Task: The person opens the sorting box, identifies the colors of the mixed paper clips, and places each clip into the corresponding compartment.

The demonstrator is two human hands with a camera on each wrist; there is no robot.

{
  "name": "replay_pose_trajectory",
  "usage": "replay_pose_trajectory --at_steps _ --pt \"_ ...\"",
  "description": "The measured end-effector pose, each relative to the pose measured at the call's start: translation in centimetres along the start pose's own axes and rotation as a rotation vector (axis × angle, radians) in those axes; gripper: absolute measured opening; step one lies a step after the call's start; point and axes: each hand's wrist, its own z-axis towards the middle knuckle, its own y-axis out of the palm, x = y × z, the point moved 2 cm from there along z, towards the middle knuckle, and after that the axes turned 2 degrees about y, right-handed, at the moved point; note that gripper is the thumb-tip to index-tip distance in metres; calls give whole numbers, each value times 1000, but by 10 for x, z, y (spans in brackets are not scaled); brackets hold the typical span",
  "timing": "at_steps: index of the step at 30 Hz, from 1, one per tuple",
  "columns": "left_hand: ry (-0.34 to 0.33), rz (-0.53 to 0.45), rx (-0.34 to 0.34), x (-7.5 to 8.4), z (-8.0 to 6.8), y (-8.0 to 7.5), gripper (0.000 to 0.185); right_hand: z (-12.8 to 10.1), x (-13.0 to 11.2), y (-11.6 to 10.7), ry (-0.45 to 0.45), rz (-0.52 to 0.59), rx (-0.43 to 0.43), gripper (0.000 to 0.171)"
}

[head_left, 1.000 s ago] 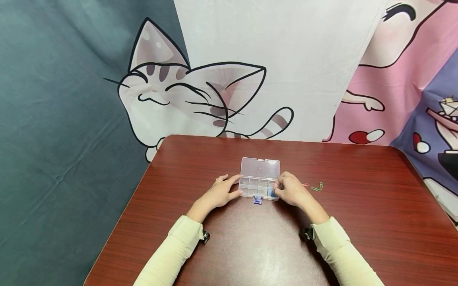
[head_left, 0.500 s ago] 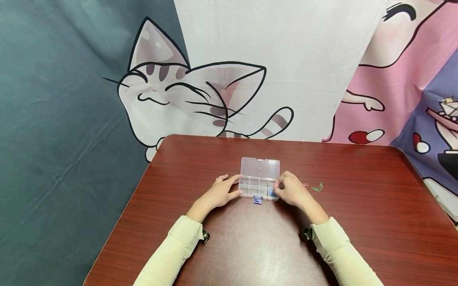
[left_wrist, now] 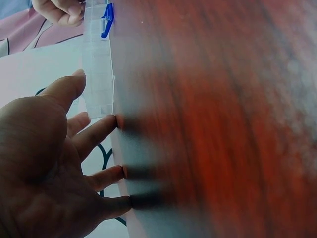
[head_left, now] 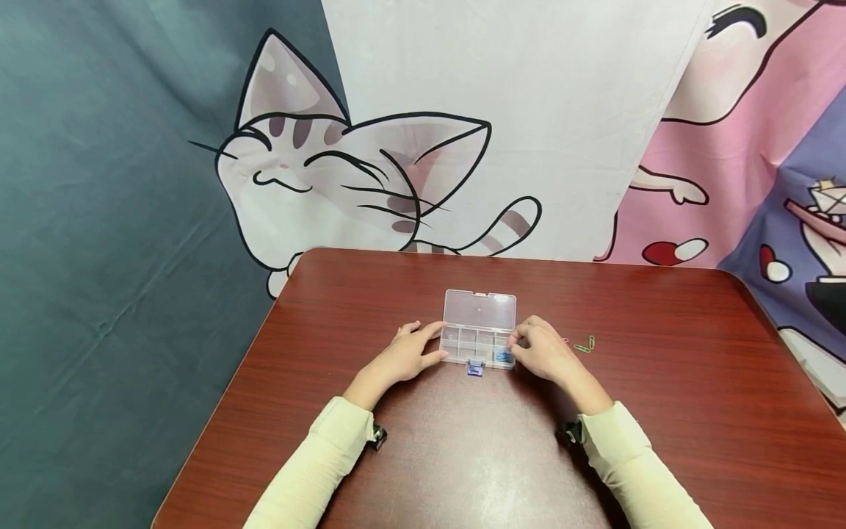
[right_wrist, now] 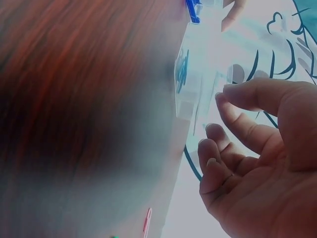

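Observation:
A clear plastic compartment box (head_left: 480, 312) with a blue latch (head_left: 475, 369) stands on the table, its lid raised at the back. Blue paper clips (right_wrist: 182, 72) lie in its front right compartment. My left hand (head_left: 406, 354) spreads its fingers at the box's left side, thumb and forefinger at the edge and the others touching the table, as the left wrist view shows. At the box's right end is my right hand (head_left: 538, 349). In the right wrist view its thumb and forefinger tips come close together with nothing visible between them; the other fingers are loosely bent.
Two green paper clips (head_left: 581, 348) lie right of the right hand. A pink-red paper clip (right_wrist: 147, 223) lies nearer, partly behind that hand in the head view. The reddish wooden table (head_left: 463, 455) ends at a wall with printed cloth (head_left: 429, 59).
My right hand has shifted slightly right, off the front right compartment, so more of the blue clips shows and more of the red clip is covered. The left hand stays at the box.

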Motion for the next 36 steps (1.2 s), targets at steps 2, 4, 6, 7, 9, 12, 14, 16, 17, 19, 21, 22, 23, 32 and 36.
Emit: replay_pose_trajectory --at_steps 2,4,6,7,9,12,14,16,17,19,21,22,23,32,36 --pt "-2 1 -3 0 0 0 60 0 2 -2 8 -10 -5 13" --pt "-4 0 -6 -1 0 0 60 -1 2 -4 14 -18 -5 13" --pt "-10 -1 -11 -1 0 1 61 -2 3 -7 15 -29 -3 12" --pt "-14 -1 -13 -1 0 1 61 -3 4 -8 18 -33 -2 12" --pt "-18 -6 -16 -2 1 1 61 -4 5 -10 18 -31 -1 11" --pt "-19 -12 -13 -2 1 1 61 -5 7 -13 21 -28 -2 10" --pt "-18 -11 -10 -3 1 1 61 -6 8 -14 23 -27 -3 10" --pt "-18 -9 -10 -3 1 2 61 -7 8 -16 25 -26 -2 10" --pt "-18 -8 -11 -3 2 2 61 -7 9 -17 27 -26 -2 9" --pt "-18 -4 -12 -3 1 2 61 -8 10 -18 28 -28 2 8" --pt "-17 -1 -11 -3 1 2 61 -8 11 -20 27 -28 7 7" --pt "-17 -1 -12 -3 2 2 61 -9 12 -20 28 -29 10 7" --pt "-16 -1 -12 -3 2 2 61 -9 13 -21 29 -29 10 6" --pt "-18 2 -10 -3 2 2 62 -14 18 -30 39 -21 6 4" --pt "-19 -1 -8 -2 2 2 61 -17 21 -35 46 -23 7 3"
